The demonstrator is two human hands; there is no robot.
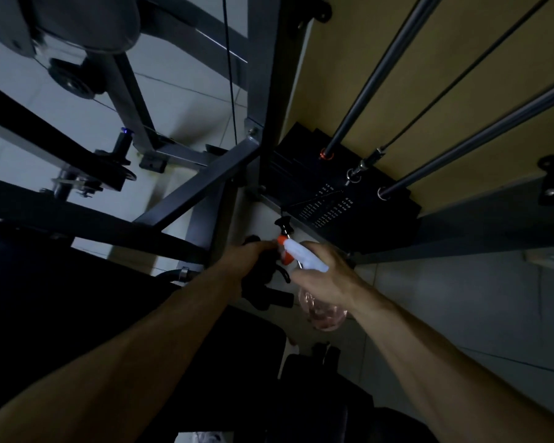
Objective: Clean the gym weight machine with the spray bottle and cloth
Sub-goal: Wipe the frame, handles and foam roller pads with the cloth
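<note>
My right hand (328, 276) grips the spray bottle (304, 257) by its white head; the orange nozzle points left and the clear pinkish body (323, 310) hangs below my fingers. My left hand (242, 255) holds a dark cloth (263, 276) bunched just left of the nozzle, almost touching it. Both hands are low beside the grey frame (205, 183) of the weight machine. The black weight stack (333, 193) with white numbers sits just beyond the bottle. A black-knobbed selector pin (283, 225) sticks out right above the nozzle.
Two chrome guide rods (461, 139) and a cable run up from the stack along a yellow panel. Grey frame bars, a pulley (72, 83) and a dark padded seat (61, 298) fill the left. Pale floor tiles (461, 298) lie to the right. The light is dim.
</note>
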